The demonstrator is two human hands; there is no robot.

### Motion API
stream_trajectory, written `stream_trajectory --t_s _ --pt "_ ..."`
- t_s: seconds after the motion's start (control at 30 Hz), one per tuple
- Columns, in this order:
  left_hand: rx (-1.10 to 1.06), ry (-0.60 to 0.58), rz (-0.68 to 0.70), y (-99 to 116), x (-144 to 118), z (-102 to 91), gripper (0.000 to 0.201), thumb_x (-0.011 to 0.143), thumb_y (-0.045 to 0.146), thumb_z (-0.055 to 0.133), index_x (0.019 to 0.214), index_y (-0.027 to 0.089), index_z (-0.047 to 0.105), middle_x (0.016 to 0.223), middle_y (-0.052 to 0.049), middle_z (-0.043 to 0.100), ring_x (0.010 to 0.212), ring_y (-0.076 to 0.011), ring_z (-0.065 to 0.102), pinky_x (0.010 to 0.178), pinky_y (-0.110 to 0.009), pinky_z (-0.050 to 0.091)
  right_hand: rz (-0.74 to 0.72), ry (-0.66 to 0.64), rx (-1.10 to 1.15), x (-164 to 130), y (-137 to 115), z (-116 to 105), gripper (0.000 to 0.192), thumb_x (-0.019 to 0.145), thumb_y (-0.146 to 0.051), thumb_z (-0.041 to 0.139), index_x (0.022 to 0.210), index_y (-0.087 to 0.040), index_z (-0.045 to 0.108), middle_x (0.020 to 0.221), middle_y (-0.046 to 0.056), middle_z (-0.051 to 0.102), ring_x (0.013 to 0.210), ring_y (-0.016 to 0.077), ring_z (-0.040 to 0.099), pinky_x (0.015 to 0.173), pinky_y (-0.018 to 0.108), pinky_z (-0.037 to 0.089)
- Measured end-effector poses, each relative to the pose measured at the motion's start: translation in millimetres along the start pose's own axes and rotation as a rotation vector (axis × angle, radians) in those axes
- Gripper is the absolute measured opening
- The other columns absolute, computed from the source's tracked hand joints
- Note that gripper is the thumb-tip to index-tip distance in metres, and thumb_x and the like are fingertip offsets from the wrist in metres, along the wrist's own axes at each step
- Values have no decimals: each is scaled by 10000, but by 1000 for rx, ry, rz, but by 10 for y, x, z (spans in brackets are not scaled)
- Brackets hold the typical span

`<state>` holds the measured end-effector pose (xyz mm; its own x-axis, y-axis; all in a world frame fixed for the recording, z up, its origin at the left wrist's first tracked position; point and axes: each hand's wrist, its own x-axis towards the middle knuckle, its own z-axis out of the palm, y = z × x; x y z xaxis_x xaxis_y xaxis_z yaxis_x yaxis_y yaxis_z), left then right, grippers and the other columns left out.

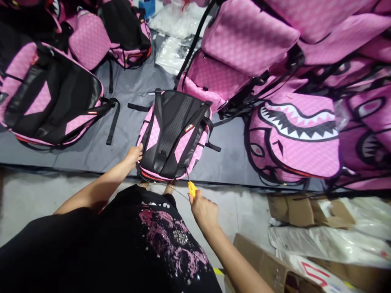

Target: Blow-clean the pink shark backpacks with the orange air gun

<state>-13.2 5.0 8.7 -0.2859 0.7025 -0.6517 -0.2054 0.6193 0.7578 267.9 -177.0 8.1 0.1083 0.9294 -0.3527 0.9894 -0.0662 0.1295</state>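
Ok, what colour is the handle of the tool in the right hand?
Yellow-orange tool handle, seen in the head view.

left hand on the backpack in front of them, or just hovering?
Touching. The head view shows the left hand pressed against the lower left edge of the pink and black backpack, fingers on its side with no gap visible.

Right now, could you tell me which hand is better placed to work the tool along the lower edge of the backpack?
The right hand, probably: it already grips the yellow-handled tool, whose tip meets the backpack at its lower right edge. The left hand rests on the bag's left side, steadying it.
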Motion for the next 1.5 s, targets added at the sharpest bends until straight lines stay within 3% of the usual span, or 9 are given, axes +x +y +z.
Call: stream_trajectory --t_s 0.17,0.3,0.4,0.5,0.6,0.7,1.0,1.27,1.5 --pt "-61 -149 -213 90 205 -69 276 973 294 470 1144 95 556 911 -155 665 812 -205 674 713 -297 571 37 110 -14 286 -320 332 380 1009 -418 377 1095 -69 501 813 184 664 759 288 699 685 349 429" --pt "-212 -255 -218 44 199 7 321 983 340 460 1119 70 567 883 -142 666 782 -179 682 739 -255 570 75 163 54 437 -386 563 370 1028 -429 318 1054 -102 491 774 130 662 739 257 696 674 325 400" --pt "-316 -424 -270 -22 211 14 347 973 398 472 1061 85 593 883 -135 685 800 -205 698 774 -313 578 80 179 55 477 -367 640 352 1031 -425 317 1048 -115 482 766 107 663 725 241 695 651 308 379" --pt "-380 -581 -329 -59 266 -7 384 931 470 529 1047 109 591 889 -133 703 805 -246 710 817 -411 573 73 169 48 485 -346 648 313 1026 -411 353 1055 -125 479 770 95 673 713 221 693 644 292 365" --pt "-384 -639 -334 -80 325 -6 399 902 496 568 1064 132 570 892 -128 712 820 -263 717 869 -467 552 79 175 50 481 -333 651 296 1024 -397 365 1059 -127 483 778 98 682 706 210 689 637 290 359" --pt "-400 -637 -278 -113 350 66 474 903 531 546 1131 117 569 923 -147 721 853 -278 723 893 -460 542 63 185 47 480 -299 673 293 1027 -392 358 1055 -131 490 774 97 683 710 205 688 638 290 357" --pt "-519 -826 -148 -152 353 351 656 951 605 376 1281 73 571 944 -158 743 995 -295 703 942 -449 522 39 226 28 576 -113 683 287 1029 -368 376 1063 -121 518 771 92 699 715 222 696 665 310 358" --pt "-545 -1050 -237 -205 487 194 886 848 788 368 1328 66 550 1134 -227 701 1149 -364 634 1029 -580 425 84 190 117 361 -119 655 349 1041 -373 344 1174 -123 548 722 75 712 697 201 694 674 290 350" --pt "-577 -1202 -312 -250 619 181 902 836 766 449 1359 34 518 1217 -267 655 1220 -404 579 1093 -647 312 219 66 204 293 -219 541 381 1038 -400 341 1196 -143 575 755 88 723 674 192 682 662 282 357"
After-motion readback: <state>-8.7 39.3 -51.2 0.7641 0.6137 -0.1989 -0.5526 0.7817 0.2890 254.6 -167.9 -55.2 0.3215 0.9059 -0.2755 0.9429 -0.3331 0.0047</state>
